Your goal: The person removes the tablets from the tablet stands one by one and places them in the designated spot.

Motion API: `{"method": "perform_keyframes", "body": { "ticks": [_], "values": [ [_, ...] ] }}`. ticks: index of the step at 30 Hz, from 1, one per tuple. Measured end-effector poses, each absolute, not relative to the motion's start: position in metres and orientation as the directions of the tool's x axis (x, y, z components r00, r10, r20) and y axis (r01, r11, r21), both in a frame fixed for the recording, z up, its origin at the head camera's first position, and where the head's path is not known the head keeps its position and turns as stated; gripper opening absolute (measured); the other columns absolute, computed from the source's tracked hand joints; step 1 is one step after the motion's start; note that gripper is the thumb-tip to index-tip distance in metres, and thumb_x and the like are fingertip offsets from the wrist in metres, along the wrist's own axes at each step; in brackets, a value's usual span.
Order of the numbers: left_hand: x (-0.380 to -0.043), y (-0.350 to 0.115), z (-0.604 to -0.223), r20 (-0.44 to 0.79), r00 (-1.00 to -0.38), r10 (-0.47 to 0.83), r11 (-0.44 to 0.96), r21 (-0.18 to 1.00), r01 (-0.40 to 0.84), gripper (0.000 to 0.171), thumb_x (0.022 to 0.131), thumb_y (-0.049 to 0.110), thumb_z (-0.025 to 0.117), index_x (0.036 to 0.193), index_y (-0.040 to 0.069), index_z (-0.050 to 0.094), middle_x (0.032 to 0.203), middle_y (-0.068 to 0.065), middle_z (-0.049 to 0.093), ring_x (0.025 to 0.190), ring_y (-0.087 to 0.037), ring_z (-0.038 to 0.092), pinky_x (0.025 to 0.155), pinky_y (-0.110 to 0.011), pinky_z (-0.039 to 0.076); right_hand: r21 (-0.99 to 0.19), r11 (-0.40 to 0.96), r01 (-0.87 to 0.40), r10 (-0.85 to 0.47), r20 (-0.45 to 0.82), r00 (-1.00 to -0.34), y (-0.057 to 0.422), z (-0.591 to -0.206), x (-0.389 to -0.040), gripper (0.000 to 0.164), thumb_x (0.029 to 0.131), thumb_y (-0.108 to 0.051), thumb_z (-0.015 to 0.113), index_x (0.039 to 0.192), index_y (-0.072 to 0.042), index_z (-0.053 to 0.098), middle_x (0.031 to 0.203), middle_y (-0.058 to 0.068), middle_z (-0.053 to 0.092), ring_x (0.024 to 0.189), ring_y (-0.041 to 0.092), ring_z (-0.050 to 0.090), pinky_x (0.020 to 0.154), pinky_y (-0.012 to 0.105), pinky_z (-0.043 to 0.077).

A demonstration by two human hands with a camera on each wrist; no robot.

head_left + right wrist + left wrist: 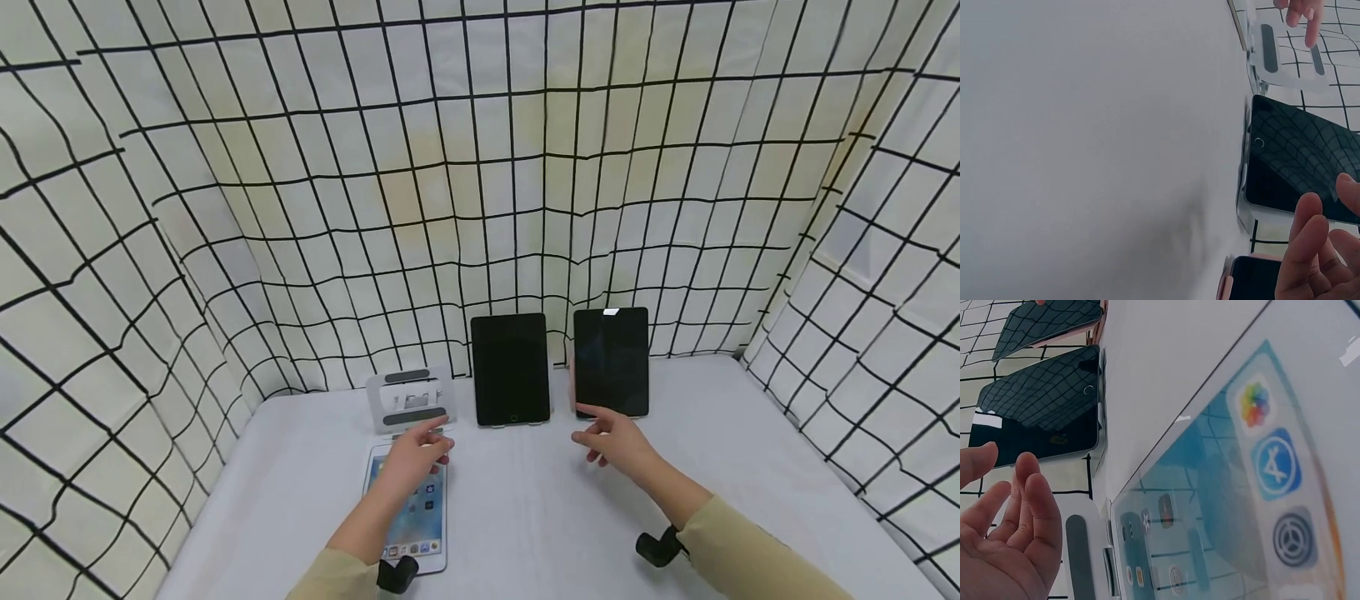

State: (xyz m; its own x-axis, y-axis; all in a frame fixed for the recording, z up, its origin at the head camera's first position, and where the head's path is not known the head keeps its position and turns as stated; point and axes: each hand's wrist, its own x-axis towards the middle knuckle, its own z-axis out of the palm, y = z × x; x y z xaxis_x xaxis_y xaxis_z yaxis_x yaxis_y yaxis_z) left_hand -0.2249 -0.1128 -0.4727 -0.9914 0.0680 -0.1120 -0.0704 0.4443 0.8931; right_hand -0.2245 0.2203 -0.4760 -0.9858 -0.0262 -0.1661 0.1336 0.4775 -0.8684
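My left hand [414, 460] hovers over the upper part of a white tablet [422, 525], which lies flat with its home screen lit. Its fingers are loosely bent around nothing, as the left wrist view also shows. Just beyond stands a white tablet stand [415, 417] with grey pads and nothing on it. A black tablet [512, 371], screen dark, leans upright on a stand in the middle. To the right, another dark-screened tablet [611, 362] rests on a pink stand [573, 383]. My right hand [617, 443] is in front of it, fingers relaxed and holding nothing.
White cloth covers the table [525, 517]. White walls with a black grid [517, 167] rise at the back and both sides, close behind the stands. A black wrist camera mount [660, 547] hangs under the right sleeve, another [397, 575] at the left.
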Motion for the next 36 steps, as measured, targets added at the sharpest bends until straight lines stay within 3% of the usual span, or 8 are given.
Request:
{"method": "perform_keyframes", "body": {
  "ticks": [4,11,17,26,36],
  "values": [
    [-0.229,-0.11,-0.474,-0.098,-0.992,0.079,0.419,0.906,-0.057,0.047,0.097,0.014,0.063,0.143,0.008,0.053,0.103,-0.007,0.07,0.079,-0.02,0.067,0.069,-0.031,0.056,-0.878,0.463,0.12,-0.035,-0.153,-0.988,0.224,-0.475,-0.224,0.063,0.09,-0.022,0.074,0.147,-0.012,0.048,0.098,0.015,0.067,0.071,0.025,0.066,0.064,0.032,0.055],
    [-0.233,-0.104,-0.473,-0.094,-0.994,0.057,0.412,0.909,-0.062,0.047,0.097,0.015,0.062,0.143,0.009,0.053,0.104,-0.008,0.068,0.086,-0.027,0.067,0.069,-0.031,0.055,-0.881,0.464,0.095,-0.032,-0.123,-0.992,0.225,-0.472,-0.229,0.065,0.09,-0.027,0.074,0.148,-0.013,0.047,0.098,0.014,0.065,0.075,0.028,0.068,0.064,0.032,0.055],
    [-0.241,-0.098,-0.478,-0.055,-0.998,0.024,0.409,0.912,-0.041,0.052,0.094,0.013,0.066,0.144,0.01,0.051,0.109,-0.01,0.068,0.084,-0.018,0.068,0.067,-0.031,0.055,-0.87,0.486,0.086,-0.017,-0.107,-0.994,0.222,-0.471,-0.235,0.065,0.092,-0.023,0.072,0.15,-0.017,0.044,0.101,0.015,0.065,0.078,0.029,0.068,0.063,0.031,0.054],
    [-0.25,-0.085,-0.479,-0.053,-0.998,-0.027,0.413,0.909,-0.06,0.054,0.096,0.02,0.064,0.148,0.018,0.048,0.119,-0.009,0.064,0.091,-0.02,0.067,0.071,-0.032,0.055,-0.854,0.514,0.076,0.005,-0.085,-0.996,0.217,-0.475,-0.245,0.062,0.097,-0.023,0.065,0.153,-0.018,0.039,0.106,0.016,0.065,0.081,0.028,0.067,0.062,0.03,0.053],
    [-0.264,-0.072,-0.486,-0.047,-0.997,-0.054,0.405,0.912,-0.065,0.055,0.096,0.018,0.064,0.148,0.017,0.048,0.119,-0.01,0.065,0.086,-0.019,0.067,0.067,-0.031,0.053,-0.878,0.475,0.06,0.015,-0.06,-0.998,0.203,-0.478,-0.258,0.058,0.099,-0.025,0.062,0.152,-0.018,0.039,0.109,0.02,0.063,0.083,0.032,0.065,0.062,0.03,0.053]
  ]
}}
